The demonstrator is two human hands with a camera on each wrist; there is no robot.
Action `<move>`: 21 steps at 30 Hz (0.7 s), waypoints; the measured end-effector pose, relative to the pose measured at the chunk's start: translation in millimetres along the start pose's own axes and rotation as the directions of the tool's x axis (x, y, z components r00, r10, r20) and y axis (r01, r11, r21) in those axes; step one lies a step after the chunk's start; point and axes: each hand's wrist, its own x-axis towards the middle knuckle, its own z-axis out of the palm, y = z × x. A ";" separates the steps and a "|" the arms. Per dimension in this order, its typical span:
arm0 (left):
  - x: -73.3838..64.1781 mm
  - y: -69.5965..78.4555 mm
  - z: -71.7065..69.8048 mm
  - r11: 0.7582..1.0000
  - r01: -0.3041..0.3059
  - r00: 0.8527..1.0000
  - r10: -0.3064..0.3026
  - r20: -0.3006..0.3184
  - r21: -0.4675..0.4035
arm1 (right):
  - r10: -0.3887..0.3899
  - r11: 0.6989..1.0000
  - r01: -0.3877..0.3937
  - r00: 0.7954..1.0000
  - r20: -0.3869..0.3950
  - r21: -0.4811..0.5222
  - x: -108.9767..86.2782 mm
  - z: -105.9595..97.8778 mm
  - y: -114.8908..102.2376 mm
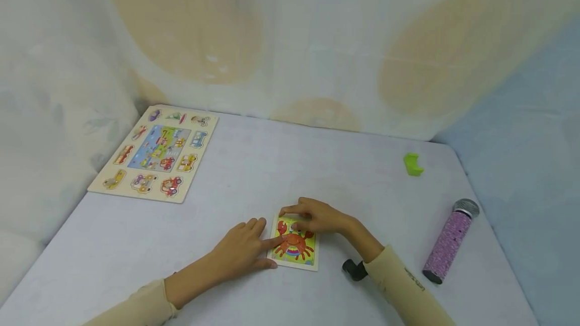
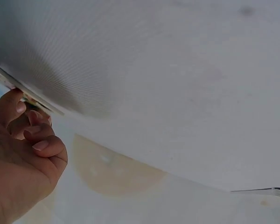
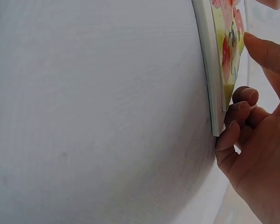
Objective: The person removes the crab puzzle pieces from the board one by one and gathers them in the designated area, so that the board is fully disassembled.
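Note:
A small crab jigsaw puzzle [image 1: 294,253] lies flat on the table, a red crab on yellow and green inside a pale frame. From the left, my left hand [image 1: 242,250] stretches its index finger onto the crab picture, while its thumb lies by the lower left corner. My right hand [image 1: 323,217] holds the puzzle's far end, thumb on the picture and fingers bent around the frame's edge. In the right wrist view, the right hand [image 3: 256,140] shows curled fingers at the frame's end. The left wrist view catches the puzzle [image 2: 42,103] only edge-on, partly behind the left hand [image 2: 28,154].
A wooden vehicle puzzle board [image 1: 178,191] lies at the back left of the white-covered table [image 1: 254,165]. On the right are a green curved piece [image 1: 412,164] and a pink glittery microphone [image 1: 448,245]. A small black object [image 1: 354,269] sits by the right sleeve [image 1: 403,286].

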 end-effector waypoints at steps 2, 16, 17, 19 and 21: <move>2.2 1.8 -0.7 1.000 0.002 1.000 -0.002 -0.011 0.004 | 0.003 1.000 -0.003 1.000 0.001 0.014 0.6 0.6 0.3; 17.2 32.1 3.8 0.994 0.105 0.994 -0.105 -0.016 0.003 | 0.041 0.998 -0.041 0.999 0.010 0.047 2.4 -2.9 2.5; 17.2 32.6 3.0 0.994 0.113 0.994 -0.112 -0.014 0.003 | 0.040 0.998 -0.041 0.999 0.014 0.041 3.0 -3.4 1.3; 16.6 33.5 1.4 0.992 0.129 0.992 -0.129 -0.008 0.003 | 0.037 0.999 -0.038 0.999 0.021 0.028 4.3 -4.5 -0.8; 16.0 34.5 0.2 0.990 0.144 0.990 -0.144 -0.010 0.003 | 0.029 0.999 -0.030 0.999 0.027 0.015 6.2 -5.5 -1.9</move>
